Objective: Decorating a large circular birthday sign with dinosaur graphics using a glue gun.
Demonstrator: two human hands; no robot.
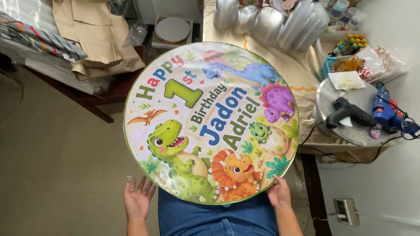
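Probably a party-craft workshop: glue guns (350, 112), stacked foil boards (271, 19), brown paper (100, 35).

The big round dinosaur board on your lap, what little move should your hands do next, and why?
Probably bring the left hand back onto the rim. The large round glossy board printed with cartoon dinosaurs rests on the lap in blue jeans, and only the right hand touches its lower edge. The left hand is open, palm up, just off the edge, so the board looks steadied on one side only.
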